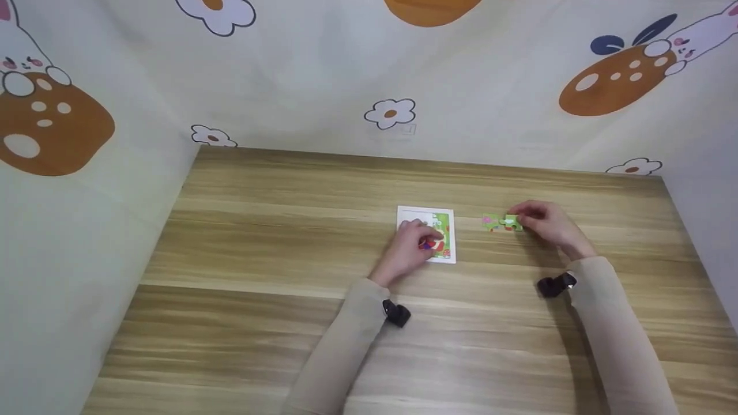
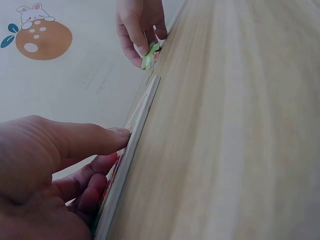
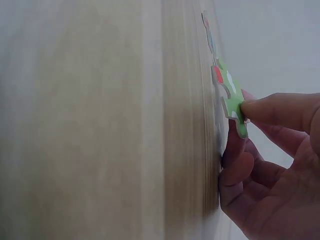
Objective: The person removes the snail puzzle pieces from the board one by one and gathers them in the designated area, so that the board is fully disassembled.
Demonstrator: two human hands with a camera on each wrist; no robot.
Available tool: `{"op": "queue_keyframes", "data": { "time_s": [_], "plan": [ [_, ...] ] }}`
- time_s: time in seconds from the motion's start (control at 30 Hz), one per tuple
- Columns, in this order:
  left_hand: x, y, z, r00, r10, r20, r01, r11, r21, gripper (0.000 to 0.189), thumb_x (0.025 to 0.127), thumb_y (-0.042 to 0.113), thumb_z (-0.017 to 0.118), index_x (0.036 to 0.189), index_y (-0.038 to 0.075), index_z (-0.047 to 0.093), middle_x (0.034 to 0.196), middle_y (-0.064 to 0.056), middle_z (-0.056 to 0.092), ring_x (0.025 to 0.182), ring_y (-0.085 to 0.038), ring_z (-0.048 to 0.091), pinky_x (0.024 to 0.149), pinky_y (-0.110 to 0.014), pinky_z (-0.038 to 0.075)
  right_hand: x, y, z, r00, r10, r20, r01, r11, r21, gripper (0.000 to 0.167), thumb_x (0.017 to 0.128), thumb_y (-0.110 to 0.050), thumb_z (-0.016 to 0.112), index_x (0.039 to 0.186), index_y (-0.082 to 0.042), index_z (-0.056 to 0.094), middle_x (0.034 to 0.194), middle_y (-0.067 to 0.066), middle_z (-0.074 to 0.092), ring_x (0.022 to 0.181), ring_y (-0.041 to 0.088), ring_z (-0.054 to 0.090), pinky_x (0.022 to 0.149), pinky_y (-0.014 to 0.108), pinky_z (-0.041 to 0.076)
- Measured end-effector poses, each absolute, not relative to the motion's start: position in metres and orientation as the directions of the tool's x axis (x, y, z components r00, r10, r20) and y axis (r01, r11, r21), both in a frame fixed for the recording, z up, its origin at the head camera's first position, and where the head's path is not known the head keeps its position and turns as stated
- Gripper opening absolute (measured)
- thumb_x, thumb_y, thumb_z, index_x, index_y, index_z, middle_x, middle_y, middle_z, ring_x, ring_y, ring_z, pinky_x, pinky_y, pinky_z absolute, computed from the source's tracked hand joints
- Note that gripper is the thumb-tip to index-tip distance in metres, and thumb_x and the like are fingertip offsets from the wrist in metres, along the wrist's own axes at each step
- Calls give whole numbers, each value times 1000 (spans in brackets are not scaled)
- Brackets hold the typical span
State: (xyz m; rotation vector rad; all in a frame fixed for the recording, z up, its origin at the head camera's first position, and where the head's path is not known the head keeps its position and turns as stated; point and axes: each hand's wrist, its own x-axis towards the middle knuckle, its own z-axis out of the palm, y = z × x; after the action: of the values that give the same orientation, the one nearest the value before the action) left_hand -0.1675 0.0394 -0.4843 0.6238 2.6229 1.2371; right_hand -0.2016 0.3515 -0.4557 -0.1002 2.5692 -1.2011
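A jigsaw board [image 1: 452, 236] with a white border lies flat on the table, its right part filled with a colourful green and red picture. My left hand [image 1: 407, 248] rests on it; in the left wrist view the thumb touches the board near its edge and the other fingers bend against the picture. To the right of the board, my right hand [image 1: 550, 226] pinches a green jigsaw piece [image 3: 232, 97] between thumb and fingers, tilted just off the tabletop. Beside that piece lies another jigsaw piece [image 1: 490, 222], green with a pink patch.
The wooden table [image 1: 259, 248] spreads around both hands. A pale cloth [image 1: 311, 86] printed with flowers, rabbits and orange shapes hangs at the back and sides. A small black camera [image 1: 396, 314] sits on each wrist, over beige sleeves [image 1: 620, 328].
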Motion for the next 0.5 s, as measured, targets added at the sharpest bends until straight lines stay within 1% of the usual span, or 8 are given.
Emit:
{"op": "queue_keyframes", "data": {
  "time_s": [0.13, 0.27, 0.5],
  "plan": [
    [-167, 40, -484, -899, 438, 23, 296, 567, 769, 29, 80, 4, 74, 109, 10, 73, 99, -2, 59, 96, -18, 47, 84, -25, 38, -202, 352, -458, -957, -185, -222, 53, 643, -764, 25, 96, -6, 55, 117, 5, 63, 111, 19, 61, 88, 13, 50, 74, 21, 41],
    [-167, 39, -485, -900, 435, 29, 298, 564, 770, 28, 80, 4, 74, 108, 10, 73, 98, -1, 58, 95, -17, 47, 82, -25, 38, -202, 353, -459, -961, -199, -190, 27, 619, -785, 24, 94, -4, 56, 115, 7, 64, 106, 19, 63, 82, 8, 50, 70, 19, 41],
    [-168, 39, -486, -900, 435, 35, 300, 558, 773, 28, 79, 3, 74, 107, 10, 73, 95, -1, 58, 94, -17, 47, 81, -24, 38, -203, 353, -459, -961, -205, -185, 16, 626, -780, 24, 94, -4, 57, 114, 7, 64, 100, 17, 63, 79, 9, 49, 68, 19, 41]
  ]
}}
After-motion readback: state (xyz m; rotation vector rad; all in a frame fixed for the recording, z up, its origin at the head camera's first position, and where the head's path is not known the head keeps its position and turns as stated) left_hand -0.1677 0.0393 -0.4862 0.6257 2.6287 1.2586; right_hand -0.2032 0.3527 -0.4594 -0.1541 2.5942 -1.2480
